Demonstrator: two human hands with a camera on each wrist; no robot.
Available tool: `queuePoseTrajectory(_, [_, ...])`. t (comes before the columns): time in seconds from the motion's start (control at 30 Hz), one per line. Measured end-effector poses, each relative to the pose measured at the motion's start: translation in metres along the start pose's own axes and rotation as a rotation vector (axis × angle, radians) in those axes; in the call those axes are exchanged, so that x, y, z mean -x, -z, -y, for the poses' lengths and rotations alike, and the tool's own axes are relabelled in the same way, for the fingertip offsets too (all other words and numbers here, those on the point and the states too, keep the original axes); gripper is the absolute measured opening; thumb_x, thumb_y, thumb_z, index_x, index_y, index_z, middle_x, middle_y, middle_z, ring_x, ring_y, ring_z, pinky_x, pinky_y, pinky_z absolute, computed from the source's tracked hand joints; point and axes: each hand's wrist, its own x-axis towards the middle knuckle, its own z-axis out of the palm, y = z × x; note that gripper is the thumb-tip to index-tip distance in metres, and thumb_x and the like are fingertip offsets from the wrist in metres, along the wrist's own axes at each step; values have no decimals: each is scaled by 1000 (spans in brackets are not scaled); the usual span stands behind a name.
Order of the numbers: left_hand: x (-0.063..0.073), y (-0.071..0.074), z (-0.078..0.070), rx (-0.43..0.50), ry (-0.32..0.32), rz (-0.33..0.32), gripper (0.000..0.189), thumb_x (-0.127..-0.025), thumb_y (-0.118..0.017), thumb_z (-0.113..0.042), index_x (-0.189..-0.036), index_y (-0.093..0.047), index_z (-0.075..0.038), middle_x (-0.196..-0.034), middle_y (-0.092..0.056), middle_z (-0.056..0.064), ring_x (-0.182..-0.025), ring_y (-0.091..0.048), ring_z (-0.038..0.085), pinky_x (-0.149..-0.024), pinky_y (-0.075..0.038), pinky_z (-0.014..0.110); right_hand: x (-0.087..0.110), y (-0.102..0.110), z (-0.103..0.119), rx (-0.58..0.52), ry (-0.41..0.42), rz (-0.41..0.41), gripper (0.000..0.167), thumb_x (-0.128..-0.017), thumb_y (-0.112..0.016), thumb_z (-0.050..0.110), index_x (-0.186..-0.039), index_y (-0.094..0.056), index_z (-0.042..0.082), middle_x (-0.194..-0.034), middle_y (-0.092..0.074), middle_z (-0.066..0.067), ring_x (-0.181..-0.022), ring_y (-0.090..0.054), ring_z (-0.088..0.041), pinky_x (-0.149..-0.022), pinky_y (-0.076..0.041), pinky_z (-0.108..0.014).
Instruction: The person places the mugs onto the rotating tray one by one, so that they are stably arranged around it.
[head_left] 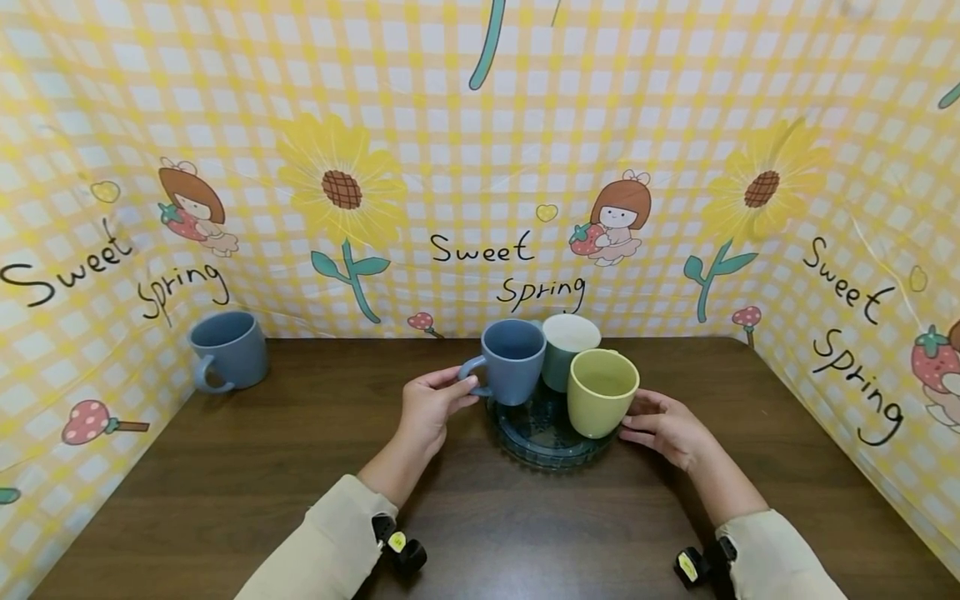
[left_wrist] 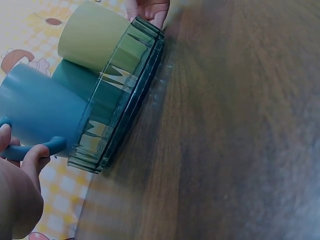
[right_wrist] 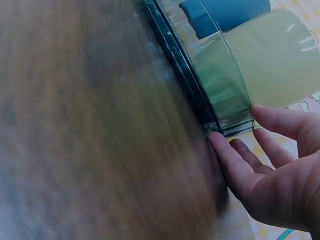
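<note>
"The blue mug (head_left: 513, 367)?"
"Upright at the left edge of the clear green tray (head_left: 551, 457), handle outward."
"The yellow-green mug (head_left: 602, 396)?"
"Upright inside, near the right edge, dark-green mug (head_left: 558, 364) behind."

Brown table (head_left: 525, 533) — glass tray (head_left: 551, 457), far-left mug (head_left: 238, 354).

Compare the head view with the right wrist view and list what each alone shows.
Only the head view: the far-left blue mug, the left hand pinching the other blue mug by its handle, and the white inside of the green mug.

Only the right wrist view: the lower part of the yellow-green mug seen side-on through the clear wall of the tray.

Both: the right hand at the tray, the yellow-green mug, the wooden tabletop and the patterned cloth.
</note>
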Motion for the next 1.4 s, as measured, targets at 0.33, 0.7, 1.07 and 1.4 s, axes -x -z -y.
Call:
queuePoseTrajectory(0.33, [0, -1, 2, 2, -4, 7, 19, -80, -71, 16, -98, -72, 10, -79, -70, 9, -70, -71, 19, -66, -61, 33, 3, -4, 0, -44, 8, 3, 62, -87, -55, -16, -143, -29, -10, -111, -57, -6, -96, -63, -17, -91, -55, -40])
queuePoseTrajectory(0.7, [-1, -2, 8, -7, 9, -15, 21, -77, -73, 16, -97, -73, 8, -82, -71, 13, -72, -71, 21, -68, -61, 35, 10, -12, -1, -65, 29, -23, 65, -87, -53, -19, -143, -22, -13, -113, -55, -7, -96, -62, -16, -90, -55, -41])
queuePoseTrajectory(1.07, [-4, -5, 16, 0, -8, -39, 21, -76, -74, 16, -97, -72, 11, -81, -71, 14, -67, -71, 17, -65, -61, 32, 11, -21, 0, -41, 6, -59, 69, -86, -53, -20, -143, -17, -11, -118, -46, -14, -87, -63, -17, -89, -56, -42])
queuePoseTrajectory(1.4, [-8, -8, 22, -67, -14, -43, 26, -75, -76, 15, -100, -70, 13, -80, -71, 12, -68, -71, 17, -67, -61, 33, 12, -23, 1, -28, -5, -50, 74, -85, -53, -20, -147, -13, -11, -122, -43, -16, -88, -63, -16, -89, -56, -41])
